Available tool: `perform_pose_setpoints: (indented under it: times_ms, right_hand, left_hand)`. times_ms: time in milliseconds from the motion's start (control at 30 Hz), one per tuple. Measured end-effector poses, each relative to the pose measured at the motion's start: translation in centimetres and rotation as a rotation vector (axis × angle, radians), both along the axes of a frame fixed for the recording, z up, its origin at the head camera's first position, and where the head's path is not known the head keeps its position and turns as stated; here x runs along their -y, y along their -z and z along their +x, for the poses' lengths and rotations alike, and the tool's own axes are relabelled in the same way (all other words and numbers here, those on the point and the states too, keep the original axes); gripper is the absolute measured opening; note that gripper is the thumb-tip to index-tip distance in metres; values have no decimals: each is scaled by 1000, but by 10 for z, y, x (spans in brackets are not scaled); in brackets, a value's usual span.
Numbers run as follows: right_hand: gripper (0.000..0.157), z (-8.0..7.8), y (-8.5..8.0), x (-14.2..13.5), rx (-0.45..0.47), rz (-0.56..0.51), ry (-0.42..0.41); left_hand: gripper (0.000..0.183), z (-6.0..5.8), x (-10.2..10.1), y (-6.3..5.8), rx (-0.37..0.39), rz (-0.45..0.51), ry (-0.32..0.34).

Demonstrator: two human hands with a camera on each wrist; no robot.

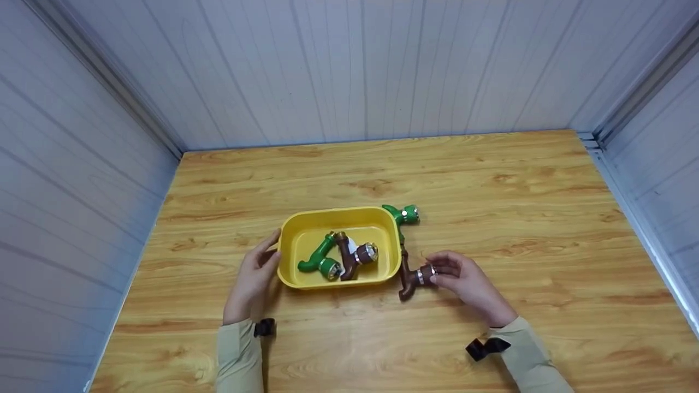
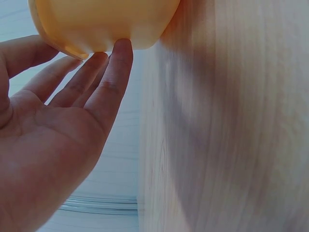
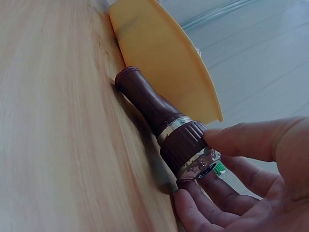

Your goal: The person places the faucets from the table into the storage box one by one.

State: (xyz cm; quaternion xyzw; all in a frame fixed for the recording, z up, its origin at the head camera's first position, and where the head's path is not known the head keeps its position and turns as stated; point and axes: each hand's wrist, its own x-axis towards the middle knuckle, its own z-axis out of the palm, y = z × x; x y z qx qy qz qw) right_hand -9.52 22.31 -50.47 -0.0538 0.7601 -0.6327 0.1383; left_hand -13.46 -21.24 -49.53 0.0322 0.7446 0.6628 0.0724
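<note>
A yellow plastic tub [image 1: 355, 219] stands on the table, holding a green faucet [image 1: 315, 260] and a brown faucet [image 1: 347, 262]. My left hand [image 1: 255, 273] touches the tub's left end; in the left wrist view its extended fingertips rest against the outer wall. At the tub's right side, my right hand [image 1: 464, 278] pinches the knob of another brown faucet [image 3: 181, 140] between thumb and fingers. This faucet lies low by the table surface, its spout toward me. Beyond it, a second green faucet [image 1: 402, 214] lies against the tub's right end, partly hidden by the rim.
The wood-grain table [image 1: 491, 191] extends around the tub on all sides. Pale panelled walls [image 1: 349, 71] enclose its back, left and right. Something white [image 1: 352, 245] shows beneath the brown faucet inside the tub. Dark straps sit at both wrists.
</note>
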Motion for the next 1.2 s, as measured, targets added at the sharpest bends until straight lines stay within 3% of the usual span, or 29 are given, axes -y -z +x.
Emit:
perform_pose_setpoints:
  times_ms: [533,700,1200]
  right_hand:
    - [42,-3,1,-5,53,-68,-45]
    - [42,-3,0,-5,51,-68,-46]
    - [42,-3,1,-7,75,-78,-33]
  left_hand:
    - [49,1,-2,0,60,79,-12]
    - [49,2,-2,0,46,38,-24]
    - [49,1,-2,2,7,70,-5]
